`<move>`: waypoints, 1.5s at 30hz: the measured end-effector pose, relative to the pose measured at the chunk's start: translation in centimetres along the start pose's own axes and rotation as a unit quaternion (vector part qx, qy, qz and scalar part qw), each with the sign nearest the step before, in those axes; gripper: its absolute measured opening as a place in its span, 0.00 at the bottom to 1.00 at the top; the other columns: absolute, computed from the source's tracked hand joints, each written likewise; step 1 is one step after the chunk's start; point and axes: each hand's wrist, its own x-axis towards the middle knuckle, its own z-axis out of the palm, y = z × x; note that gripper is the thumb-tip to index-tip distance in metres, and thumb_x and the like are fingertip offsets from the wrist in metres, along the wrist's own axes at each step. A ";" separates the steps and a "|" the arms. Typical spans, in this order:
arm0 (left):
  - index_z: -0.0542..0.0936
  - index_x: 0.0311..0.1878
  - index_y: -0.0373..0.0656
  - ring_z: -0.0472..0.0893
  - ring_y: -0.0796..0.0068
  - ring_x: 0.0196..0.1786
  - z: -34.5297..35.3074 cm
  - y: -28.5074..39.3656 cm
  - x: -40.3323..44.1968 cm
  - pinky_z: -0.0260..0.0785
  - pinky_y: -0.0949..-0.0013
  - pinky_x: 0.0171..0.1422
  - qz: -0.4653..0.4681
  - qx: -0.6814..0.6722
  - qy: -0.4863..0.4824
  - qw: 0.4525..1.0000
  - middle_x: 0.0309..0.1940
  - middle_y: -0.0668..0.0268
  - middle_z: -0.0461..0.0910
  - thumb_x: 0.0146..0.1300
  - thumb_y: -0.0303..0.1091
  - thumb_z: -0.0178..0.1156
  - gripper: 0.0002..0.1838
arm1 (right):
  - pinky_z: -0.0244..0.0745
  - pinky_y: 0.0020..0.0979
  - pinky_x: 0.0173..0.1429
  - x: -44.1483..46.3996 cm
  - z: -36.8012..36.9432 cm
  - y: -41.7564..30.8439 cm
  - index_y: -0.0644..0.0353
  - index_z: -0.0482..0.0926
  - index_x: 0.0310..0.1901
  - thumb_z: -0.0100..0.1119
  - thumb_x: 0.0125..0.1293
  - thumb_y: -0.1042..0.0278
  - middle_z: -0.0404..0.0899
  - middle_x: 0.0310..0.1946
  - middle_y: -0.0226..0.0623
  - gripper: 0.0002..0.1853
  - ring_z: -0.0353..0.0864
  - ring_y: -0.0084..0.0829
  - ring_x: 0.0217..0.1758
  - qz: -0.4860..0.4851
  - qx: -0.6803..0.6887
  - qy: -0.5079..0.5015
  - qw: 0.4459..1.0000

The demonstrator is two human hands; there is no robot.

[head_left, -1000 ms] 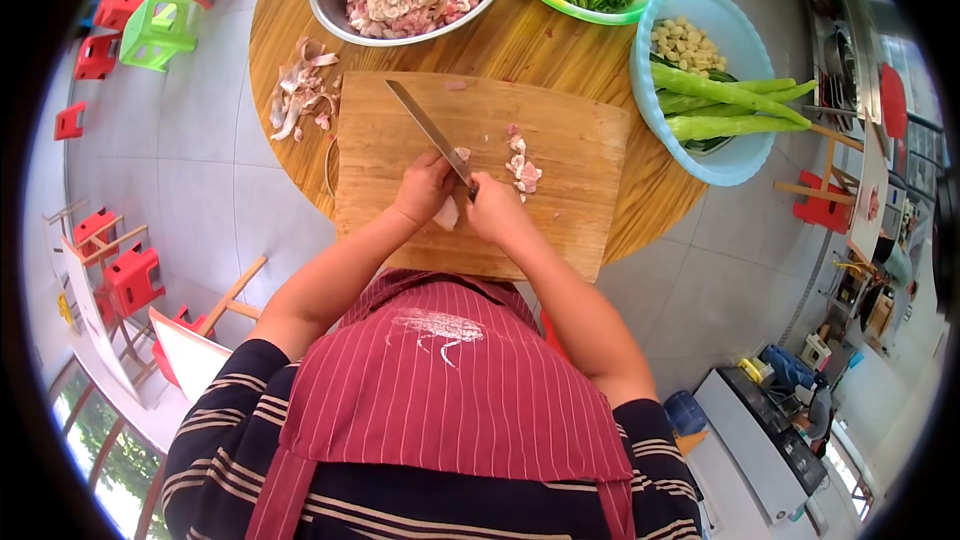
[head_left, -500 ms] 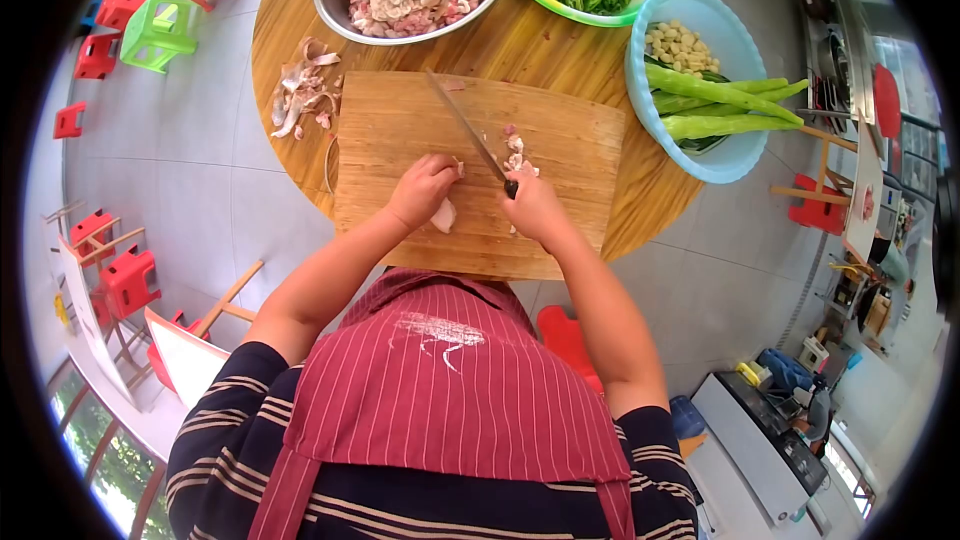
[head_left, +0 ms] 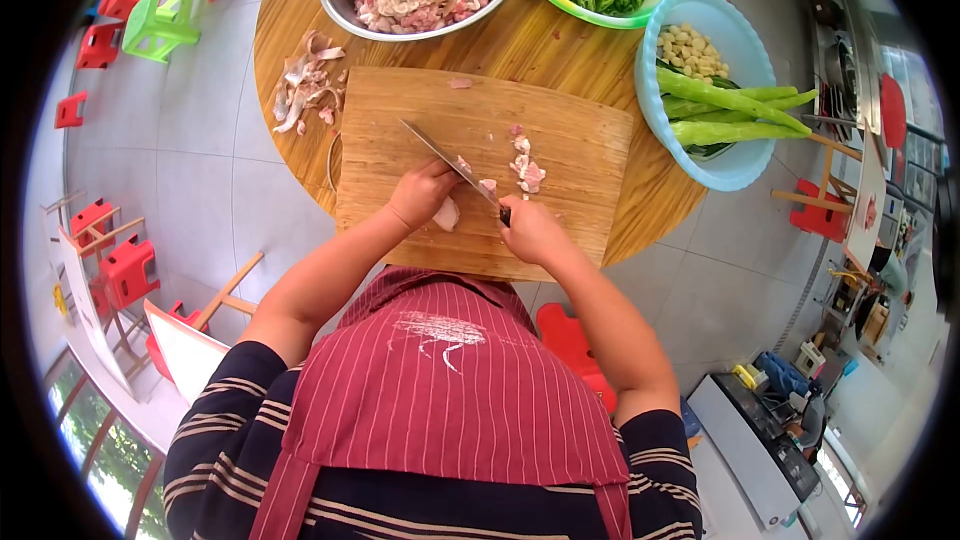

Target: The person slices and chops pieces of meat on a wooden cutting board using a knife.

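My right hand (head_left: pixel 530 228) is closed round the black handle of a long knife (head_left: pixel 440 152), whose blade points up and left over the wooden cutting board (head_left: pixel 400 105). Against the blade, my left hand (head_left: pixel 422 192) has its fingers curled on a piece of pale meat (head_left: pixel 448 215), which shows below the fingers. A small cut piece (head_left: pixel 488 185) lies beside the blade near the handle. Several small pinkish bits (head_left: pixel 528 175) form a rough line on the board to the right of the knife.
Behind the board stand a metal bowl of meat (head_left: pixel 420 35) and a green-rimmed bowl of sliced greens (head_left: pixel 600 18). A blue basket (head_left: pixel 735 175) with garlic and long green peppers is at the right. Meat scraps (head_left: pixel 305 85) lie on the round table (head_left: pixel 290 160) at the left.
The knife first moved right, away from my left hand, and has come back left and down against the meat. A small cut piece now shows beside the blade.
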 end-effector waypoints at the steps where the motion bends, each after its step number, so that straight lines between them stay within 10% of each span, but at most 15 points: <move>1: 0.81 0.44 0.42 0.80 0.61 0.39 0.0 -0.1 0.0 0.75 0.64 0.41 -0.002 -0.005 -0.006 1.000 0.40 0.63 0.80 0.47 0.22 0.59 0.17 | 0.73 0.46 0.45 0.5 0.0 0.0 0.59 0.76 0.48 0.56 0.56 0.70 0.79 0.34 0.56 0.16 0.78 0.53 0.41 -0.012 0.006 -0.012 1.000; 18: 0.80 0.36 0.46 0.78 0.62 0.40 0.4 0.2 0.3 0.72 0.62 0.44 0.030 0.044 -0.035 0.998 0.37 0.64 0.77 0.50 0.30 0.56 0.09 | 0.71 0.42 0.35 -0.3 1.2 4.1 0.63 0.76 0.34 0.55 0.55 0.69 0.77 0.24 0.52 0.07 0.77 0.50 0.30 -0.077 -0.035 0.058 0.995; 22: 0.77 0.34 0.45 0.76 0.62 0.41 -0.2 1.0 1.4 0.69 0.62 0.47 0.036 0.055 -0.053 0.996 0.34 0.64 0.73 0.53 0.31 0.52 0.06 | 0.72 0.43 0.38 0.2 0.0 1.9 0.60 0.79 0.36 0.55 0.54 0.67 0.78 0.27 0.54 0.09 0.78 0.51 0.34 0.065 0.060 0.010 0.996; 30: 0.74 0.36 0.40 0.75 0.51 0.40 -4.2 -3.4 1.5 0.70 0.57 0.45 -0.187 0.006 -0.008 0.982 0.36 0.54 0.72 0.53 0.29 0.56 0.07 | 0.71 0.43 0.37 -0.9 1.3 2.4 0.62 0.78 0.34 0.54 0.54 0.67 0.77 0.27 0.55 0.09 0.77 0.52 0.32 0.083 0.089 0.066 0.990; 36: 0.74 0.44 0.41 0.75 0.52 0.43 -1.8 -1.3 2.4 0.70 0.56 0.47 -0.082 -0.044 -0.060 0.994 0.40 0.54 0.71 0.50 0.26 0.59 0.15 | 0.71 0.44 0.37 -0.7 1.0 2.0 0.63 0.78 0.35 0.52 0.54 0.70 0.77 0.28 0.56 0.10 0.77 0.54 0.33 0.052 0.068 0.076 0.993; 45: 0.71 0.39 0.44 0.76 0.48 0.37 -1.3 -3.6 2.5 0.69 0.50 0.39 -0.239 0.056 0.008 0.969 0.32 0.52 0.75 0.58 0.35 0.54 0.08 | 0.72 0.44 0.39 -2.4 2.0 3.4 0.60 0.79 0.40 0.56 0.55 0.68 0.78 0.28 0.55 0.12 0.78 0.53 0.34 0.024 0.057 0.149 0.987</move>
